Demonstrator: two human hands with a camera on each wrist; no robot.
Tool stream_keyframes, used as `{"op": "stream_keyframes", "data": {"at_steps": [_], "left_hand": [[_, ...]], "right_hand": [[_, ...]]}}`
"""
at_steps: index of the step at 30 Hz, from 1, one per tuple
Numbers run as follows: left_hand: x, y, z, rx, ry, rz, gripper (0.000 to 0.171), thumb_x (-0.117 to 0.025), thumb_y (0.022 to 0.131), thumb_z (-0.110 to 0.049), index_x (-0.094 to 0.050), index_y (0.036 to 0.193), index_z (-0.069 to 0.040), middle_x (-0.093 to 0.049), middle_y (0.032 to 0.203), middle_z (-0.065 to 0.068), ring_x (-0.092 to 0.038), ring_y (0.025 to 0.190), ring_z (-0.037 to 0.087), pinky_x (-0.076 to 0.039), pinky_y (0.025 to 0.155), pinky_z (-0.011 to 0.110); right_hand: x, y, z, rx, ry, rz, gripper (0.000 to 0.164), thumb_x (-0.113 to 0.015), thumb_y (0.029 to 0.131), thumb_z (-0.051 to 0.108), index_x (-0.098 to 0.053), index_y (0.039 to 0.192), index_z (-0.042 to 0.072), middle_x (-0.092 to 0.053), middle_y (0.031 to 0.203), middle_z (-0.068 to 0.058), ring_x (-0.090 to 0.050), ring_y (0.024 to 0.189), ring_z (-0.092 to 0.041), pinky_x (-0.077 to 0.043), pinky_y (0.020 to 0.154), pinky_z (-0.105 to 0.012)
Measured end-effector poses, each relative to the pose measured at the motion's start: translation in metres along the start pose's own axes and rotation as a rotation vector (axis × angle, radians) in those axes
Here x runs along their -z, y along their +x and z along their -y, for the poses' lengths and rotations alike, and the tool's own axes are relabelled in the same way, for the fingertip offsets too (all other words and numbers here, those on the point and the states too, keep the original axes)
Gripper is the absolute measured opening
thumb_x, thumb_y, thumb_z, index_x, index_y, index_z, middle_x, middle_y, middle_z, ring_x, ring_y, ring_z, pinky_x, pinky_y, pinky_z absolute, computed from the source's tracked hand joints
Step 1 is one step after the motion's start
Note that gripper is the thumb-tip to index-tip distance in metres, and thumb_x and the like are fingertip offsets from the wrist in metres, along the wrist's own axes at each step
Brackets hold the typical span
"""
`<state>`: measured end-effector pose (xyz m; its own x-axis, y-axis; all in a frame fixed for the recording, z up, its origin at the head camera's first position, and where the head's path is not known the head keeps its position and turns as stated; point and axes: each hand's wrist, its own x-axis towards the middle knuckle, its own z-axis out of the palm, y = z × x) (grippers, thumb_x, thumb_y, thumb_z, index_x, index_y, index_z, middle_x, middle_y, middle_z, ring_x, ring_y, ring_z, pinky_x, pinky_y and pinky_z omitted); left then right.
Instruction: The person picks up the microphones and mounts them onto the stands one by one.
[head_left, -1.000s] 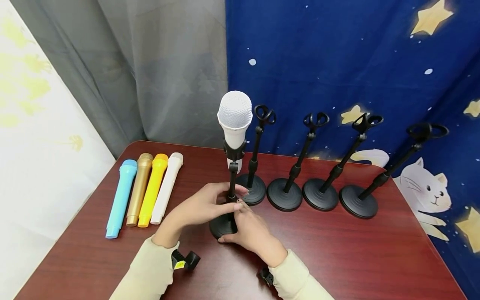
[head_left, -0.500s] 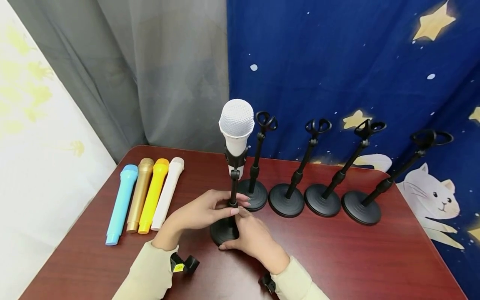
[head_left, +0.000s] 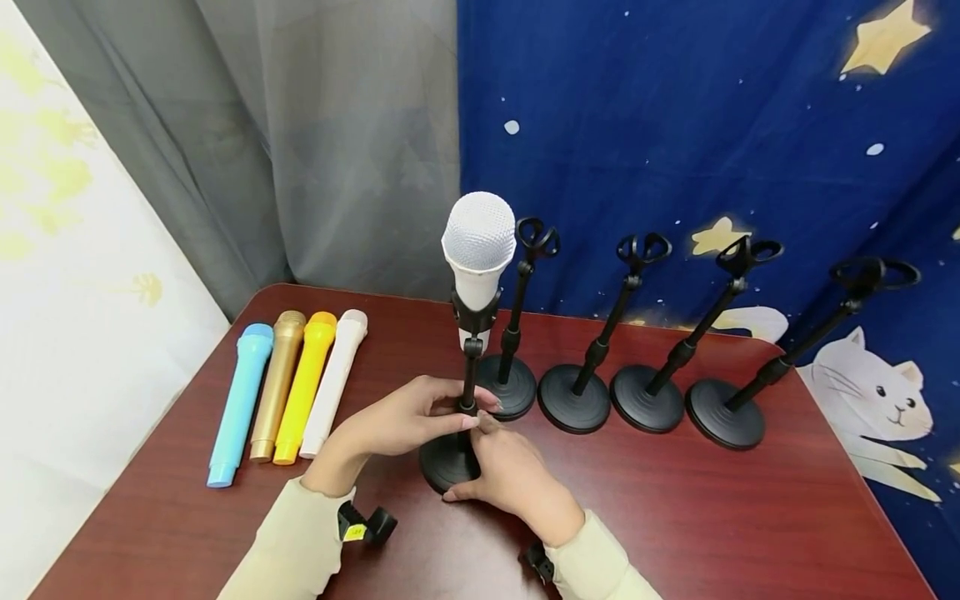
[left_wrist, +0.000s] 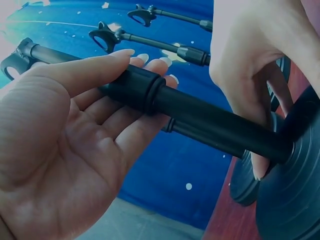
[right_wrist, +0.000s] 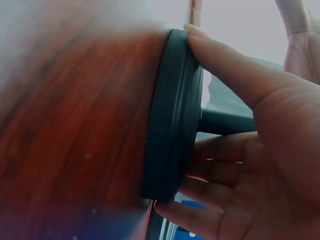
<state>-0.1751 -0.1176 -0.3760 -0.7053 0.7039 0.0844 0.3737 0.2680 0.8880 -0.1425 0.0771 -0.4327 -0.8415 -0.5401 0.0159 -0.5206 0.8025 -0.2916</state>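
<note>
A white microphone sits upright in the clip of a black desktop microphone stand at the middle of the table. My left hand holds the stand's pole; in the left wrist view the thumb lies along the pole's thick collar with the fingers behind it. Low down, my right hand grips the round base. The right wrist view shows the thumb at one edge of that base and the fingers spread along its other side, the base resting on the wood.
Behind and to the right stand several more black stands with bare clips, the nearest close behind the held one. On the left lie a blue microphone, a gold one, a yellow one and a white one. Curtains hang behind the table.
The head view has shifted slightly. Both hands keep the same hold on the microphone stand, which stays in place.
</note>
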Motion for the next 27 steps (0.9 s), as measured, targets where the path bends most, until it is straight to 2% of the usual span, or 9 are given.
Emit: {"op": "stream_keyframes", "data": {"at_steps": [4, 9, 16, 22, 27], "left_hand": [[-0.0005, 0.0003, 0.0003, -0.009, 0.011, 0.011, 0.032, -0.062, 0.101, -0.021, -0.065, 0.132, -0.015, -0.071, 0.127, 0.001, -0.068, 0.117, 0.025, -0.052, 0.101, 0.024], [0.0005, 0.0001, 0.0023, -0.021, 0.027, -0.001, 0.027, -0.063, 0.101, -0.021, -0.067, 0.127, -0.016, -0.073, 0.123, 0.007, -0.068, 0.110, 0.014, -0.053, 0.098, 0.024], [-0.0011, 0.0005, 0.0066, -0.041, 0.031, -0.044, 0.023, -0.065, 0.100, -0.019, -0.069, 0.121, -0.013, -0.075, 0.114, 0.007, -0.068, 0.103, 0.010, -0.054, 0.095, 0.024], [-0.0031, -0.0020, 0.0018, -0.004, 0.141, -0.106, 0.021, -0.069, 0.097, -0.022, -0.071, 0.118, -0.015, -0.075, 0.108, -0.004, -0.066, 0.091, 0.005, -0.055, 0.084, 0.021], [-0.0054, -0.0021, 0.0002, 0.016, 0.145, -0.150, 0.020, -0.072, 0.095, -0.020, -0.074, 0.114, -0.016, -0.076, 0.106, -0.004, -0.068, 0.092, 0.004, -0.056, 0.084, 0.022]], "right_hand": [[-0.0004, -0.0013, 0.0009, -0.004, 0.002, -0.001, 0.096, -0.088, 0.069, 0.056, -0.055, 0.143, 0.006, -0.061, 0.142, -0.009, -0.068, 0.115, -0.025, -0.057, 0.094, -0.037], [-0.0009, -0.0002, 0.0014, 0.001, -0.006, 0.011, 0.092, -0.087, 0.072, 0.055, -0.056, 0.142, 0.005, -0.063, 0.138, -0.007, -0.066, 0.119, -0.022, -0.056, 0.096, -0.037], [-0.0007, 0.0016, 0.0011, 0.002, -0.021, 0.013, 0.093, -0.087, 0.072, 0.056, -0.055, 0.141, 0.002, -0.063, 0.138, -0.007, -0.064, 0.122, -0.022, -0.056, 0.097, -0.037], [-0.0001, 0.0016, 0.0020, -0.016, -0.006, 0.040, 0.100, -0.085, 0.072, 0.058, -0.049, 0.148, 0.003, -0.052, 0.152, -0.014, -0.058, 0.133, -0.028, -0.053, 0.104, -0.039], [0.0002, 0.0012, 0.0025, -0.026, 0.011, 0.042, 0.103, -0.085, 0.073, 0.057, -0.045, 0.151, 0.002, -0.045, 0.157, -0.016, -0.060, 0.131, -0.030, -0.054, 0.102, -0.040]]}}
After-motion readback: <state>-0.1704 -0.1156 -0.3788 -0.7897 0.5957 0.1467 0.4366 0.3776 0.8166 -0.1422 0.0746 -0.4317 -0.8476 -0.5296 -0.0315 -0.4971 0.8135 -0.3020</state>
